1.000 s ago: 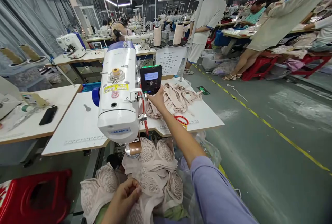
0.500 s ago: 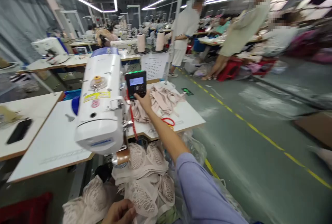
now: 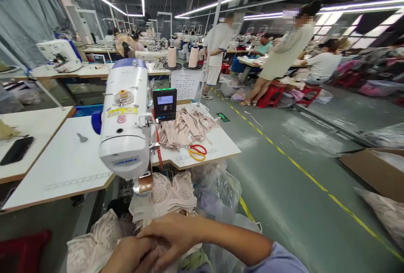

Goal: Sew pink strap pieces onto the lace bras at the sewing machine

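Note:
My two hands meet at the bottom of the head view over a heap of beige lace bras [image 3: 184, 186]. My left hand [image 3: 131, 250] is curled, closed on pale bra fabric. Crossing in from the right, my right hand [image 3: 176, 233] bends its fingers down over the same fabric beside the left one; its fingertips are partly hidden. Another lace bra [image 3: 105, 231] lies to the left of the hands. Just beyond the heap stands a white sewing machine [image 3: 124, 138], with a lit control panel [image 3: 164, 103] at its right side.
Beige fabric strips [image 3: 186, 127] and red-and-yellow scissors [image 3: 197, 152] lie on the white table [image 3: 225, 148]. A phone [image 3: 17, 151] rests on the left table. Clear plastic bags [image 3: 221, 184] hang at the table's front. Two people stand along the aisle beyond; others sit at work.
My right hand has left the control panel and come back down to my left hand at the bras. The scissors now show fully. The view has shifted slightly.

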The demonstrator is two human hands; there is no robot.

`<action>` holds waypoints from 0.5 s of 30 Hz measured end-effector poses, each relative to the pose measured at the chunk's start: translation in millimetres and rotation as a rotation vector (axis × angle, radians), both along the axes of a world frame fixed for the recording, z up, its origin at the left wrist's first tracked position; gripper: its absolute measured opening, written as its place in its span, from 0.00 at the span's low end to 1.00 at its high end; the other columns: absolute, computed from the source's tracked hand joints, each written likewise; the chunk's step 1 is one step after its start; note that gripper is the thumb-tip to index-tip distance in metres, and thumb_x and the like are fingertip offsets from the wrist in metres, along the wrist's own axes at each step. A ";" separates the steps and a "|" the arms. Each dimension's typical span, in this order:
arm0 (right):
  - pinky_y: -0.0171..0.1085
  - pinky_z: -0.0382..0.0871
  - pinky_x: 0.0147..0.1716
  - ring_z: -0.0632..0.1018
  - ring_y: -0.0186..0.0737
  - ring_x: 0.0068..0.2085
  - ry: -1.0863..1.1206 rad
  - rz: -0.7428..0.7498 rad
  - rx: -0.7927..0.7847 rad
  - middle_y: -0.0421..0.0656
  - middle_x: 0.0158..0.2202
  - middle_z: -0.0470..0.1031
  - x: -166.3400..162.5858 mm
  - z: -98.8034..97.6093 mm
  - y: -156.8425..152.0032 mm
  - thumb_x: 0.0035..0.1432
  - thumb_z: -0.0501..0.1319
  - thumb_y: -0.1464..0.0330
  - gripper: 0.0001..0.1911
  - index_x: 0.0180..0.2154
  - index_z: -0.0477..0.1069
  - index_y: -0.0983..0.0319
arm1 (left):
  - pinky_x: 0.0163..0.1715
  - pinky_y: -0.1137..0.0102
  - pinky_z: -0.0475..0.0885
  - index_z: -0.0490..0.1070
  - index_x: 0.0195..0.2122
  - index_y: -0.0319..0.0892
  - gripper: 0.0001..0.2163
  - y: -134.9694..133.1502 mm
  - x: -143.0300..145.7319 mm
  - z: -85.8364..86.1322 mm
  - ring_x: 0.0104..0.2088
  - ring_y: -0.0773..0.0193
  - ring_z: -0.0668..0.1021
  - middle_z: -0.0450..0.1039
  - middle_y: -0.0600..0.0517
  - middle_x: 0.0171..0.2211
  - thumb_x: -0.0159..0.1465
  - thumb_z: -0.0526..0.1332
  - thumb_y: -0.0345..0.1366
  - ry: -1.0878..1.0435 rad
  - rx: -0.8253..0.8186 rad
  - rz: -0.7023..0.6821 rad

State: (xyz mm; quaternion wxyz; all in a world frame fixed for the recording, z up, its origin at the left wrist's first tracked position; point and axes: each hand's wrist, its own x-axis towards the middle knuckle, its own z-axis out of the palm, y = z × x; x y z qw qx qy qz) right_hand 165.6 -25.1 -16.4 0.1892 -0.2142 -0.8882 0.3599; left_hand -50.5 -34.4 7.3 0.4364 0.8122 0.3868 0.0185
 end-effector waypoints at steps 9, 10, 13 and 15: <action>0.33 0.54 0.27 0.72 0.32 0.29 -0.250 -0.019 0.175 0.37 0.26 0.75 -2.1 0.0 2.8 0.64 0.57 0.48 0.24 0.28 0.69 0.61 | 0.28 0.67 0.55 0.71 0.29 0.43 0.18 -7.3 -0.1 6.8 0.28 0.59 0.76 0.77 0.48 0.27 0.71 0.49 0.43 0.246 0.195 -0.015; 0.34 0.53 0.27 0.72 0.32 0.29 -0.253 -0.014 0.180 0.37 0.26 0.75 -3.1 0.8 0.8 0.64 0.57 0.48 0.24 0.27 0.69 0.61 | 0.28 0.67 0.55 0.72 0.30 0.43 0.17 -8.3 -1.1 6.2 0.29 0.58 0.76 0.77 0.47 0.29 0.71 0.49 0.43 0.271 0.198 -0.027; 0.34 0.52 0.26 0.72 0.32 0.30 -0.283 -0.011 0.157 0.38 0.27 0.76 -2.6 6.3 -5.8 0.65 0.58 0.53 0.21 0.28 0.70 0.61 | 0.29 0.67 0.55 0.73 0.33 0.42 0.17 -11.6 -4.4 6.7 0.31 0.57 0.77 0.78 0.46 0.31 0.72 0.48 0.42 0.294 0.217 -0.049; 0.33 0.54 0.28 0.74 0.33 0.31 -0.288 -0.028 0.109 0.38 0.30 0.78 0.9 9.8 -7.3 0.66 0.59 0.55 0.17 0.32 0.73 0.60 | 0.29 0.67 0.54 0.74 0.34 0.42 0.18 -13.9 -6.5 7.1 0.31 0.58 0.77 0.78 0.46 0.31 0.73 0.48 0.42 0.287 0.230 -0.058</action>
